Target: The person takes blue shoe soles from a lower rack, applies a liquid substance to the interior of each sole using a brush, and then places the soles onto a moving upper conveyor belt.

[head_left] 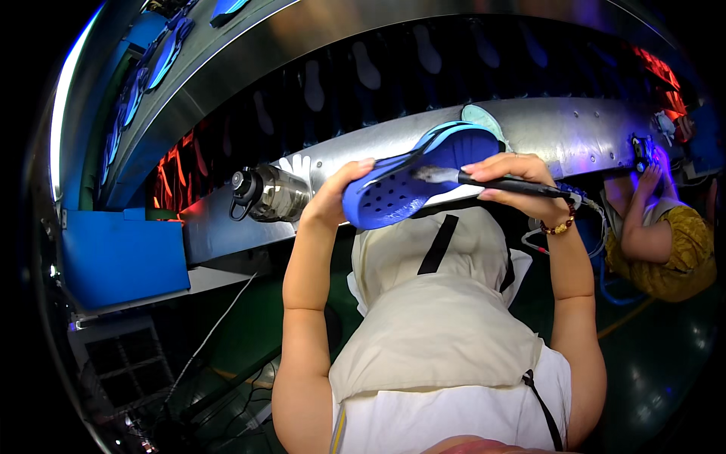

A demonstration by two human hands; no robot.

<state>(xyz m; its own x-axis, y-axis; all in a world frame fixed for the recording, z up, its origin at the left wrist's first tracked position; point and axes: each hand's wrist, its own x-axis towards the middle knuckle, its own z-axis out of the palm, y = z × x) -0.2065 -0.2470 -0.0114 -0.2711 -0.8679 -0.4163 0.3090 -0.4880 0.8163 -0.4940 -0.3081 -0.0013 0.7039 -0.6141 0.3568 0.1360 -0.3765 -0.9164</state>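
My left hand is closed on the side of a blue clog, which is tilted over the metal ledge. Holes dot the clog's toe, and a lighter blue strip runs along its rim. In my right hand is a black-handled brush, gripped between thumb and fingers. Its pale tip reaches the clog near the middle opening; whether it touches the surface I cannot tell. Behind the clog's heel shows a mint-green rounded piece. A beaded bracelet circles my right wrist.
A clear bottle with a black lid lies on the metal ledge, beside a white glove. Beyond runs a dark conveyor with sole shapes. More blue footwear sits upper left. Another person works at right under violet light.
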